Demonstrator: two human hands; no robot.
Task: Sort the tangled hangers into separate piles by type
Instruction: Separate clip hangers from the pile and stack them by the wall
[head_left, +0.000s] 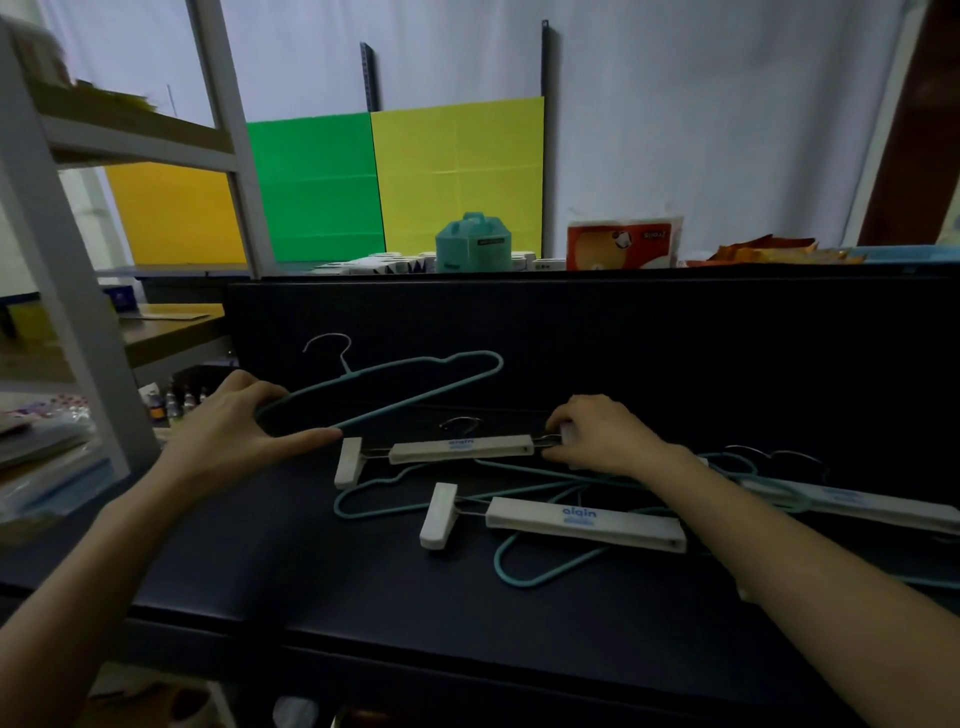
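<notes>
My left hand (244, 431) grips the near end of a teal wire hanger (415, 387), which lies apart at the left of the dark table (322, 566). My right hand (605, 436) is closed on the right clip of a white clip hanger (460, 449). In front of it lies a second white clip hanger (582, 522), tangled over more teal wire hangers (524, 566). A third white clip hanger (857, 504) lies at the right edge, partly hidden by my right forearm.
A dark upright panel (623, 338) closes the table's back. Behind it stand a teal container (472, 244), a red-and-white packet (623, 244) and small boxes. A white shelf frame (62, 291) with clutter stands at the left.
</notes>
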